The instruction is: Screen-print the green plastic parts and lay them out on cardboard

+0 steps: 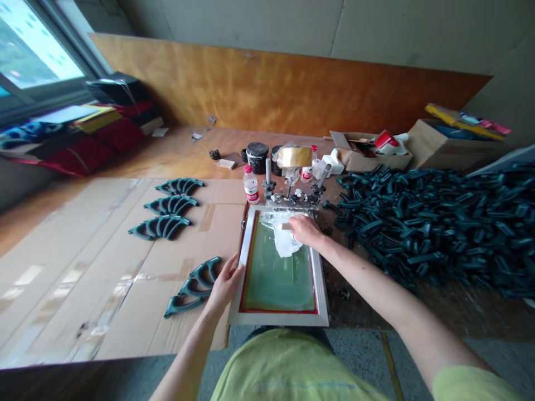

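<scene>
A screen printing frame (321,289) with a pale rim and green mesh lies in front of me, its far end at a metal clamp stand (292,203). White ink (284,245) is spread over the far part of the mesh. My right hand (306,230) is closed around a squeegee (286,226), a small pale piece mostly hidden by the fingers, held at the ink. At the frame's left rim, my left hand (229,278) grips the edge, its fingers partly hidden. Just left of that hand lie several curved dark green plastic handles (196,284).
More green handles (165,203) sit in fanned rows on flattened cardboard (104,267). A large heap of handles (438,223) covers the right side. Behind the stand are a bottle (251,186), a black tub (257,158) and a tape roll (295,156). Cardboard boxes (371,161) stand back right.
</scene>
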Demonstrator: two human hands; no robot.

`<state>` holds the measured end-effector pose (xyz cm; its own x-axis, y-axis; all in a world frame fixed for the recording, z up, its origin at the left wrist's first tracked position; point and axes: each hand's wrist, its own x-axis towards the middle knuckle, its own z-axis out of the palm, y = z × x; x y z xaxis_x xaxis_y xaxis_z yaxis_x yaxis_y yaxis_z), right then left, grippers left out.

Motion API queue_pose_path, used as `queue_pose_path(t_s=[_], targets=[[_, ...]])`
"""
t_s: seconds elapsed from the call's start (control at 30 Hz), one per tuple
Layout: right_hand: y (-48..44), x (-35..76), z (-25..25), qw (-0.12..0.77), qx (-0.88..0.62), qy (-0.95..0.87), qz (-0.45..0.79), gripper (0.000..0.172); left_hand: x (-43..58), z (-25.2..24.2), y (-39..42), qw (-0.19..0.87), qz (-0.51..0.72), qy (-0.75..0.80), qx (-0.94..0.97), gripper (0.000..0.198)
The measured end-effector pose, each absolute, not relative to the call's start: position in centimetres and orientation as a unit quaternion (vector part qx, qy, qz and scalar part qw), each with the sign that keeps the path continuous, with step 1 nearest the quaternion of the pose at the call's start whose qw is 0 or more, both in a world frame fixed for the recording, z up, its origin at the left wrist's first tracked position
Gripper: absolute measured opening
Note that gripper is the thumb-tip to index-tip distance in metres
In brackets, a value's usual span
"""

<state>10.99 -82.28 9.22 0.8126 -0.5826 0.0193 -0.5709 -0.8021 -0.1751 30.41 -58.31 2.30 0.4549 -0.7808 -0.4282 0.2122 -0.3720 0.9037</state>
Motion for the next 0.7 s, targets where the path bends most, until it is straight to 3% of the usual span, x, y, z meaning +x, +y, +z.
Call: queue_pose_path(t_s=[0.17,0.33,0.5,0.7], targets=[[-80.6,6.8,9.5,0.123,-0.979,0.158,-0.041,0.029,30.2,2.5,-58.3,0.527,-0.480,-0.191,0.675,0.079],[-81.8,7.2,10.2,0.160,-0.969,0.185,-0.033,0.015,30.1,2.5,-58.3,0.524,-0.478,-0.208,0.674,0.073],[-79.6,7.2,7.3,0.109,-0.964,0.188,-0.156,0.031,30.0,3.4,-58.3,0.528,-0.480,-0.200,0.671,0.070],[-81.0,7.1,8.7,0.159,-0.953,0.216,-0.140,0.024,29.6,5.3,-58.4,0.523,-0.479,-0.193,0.678,0.070]])
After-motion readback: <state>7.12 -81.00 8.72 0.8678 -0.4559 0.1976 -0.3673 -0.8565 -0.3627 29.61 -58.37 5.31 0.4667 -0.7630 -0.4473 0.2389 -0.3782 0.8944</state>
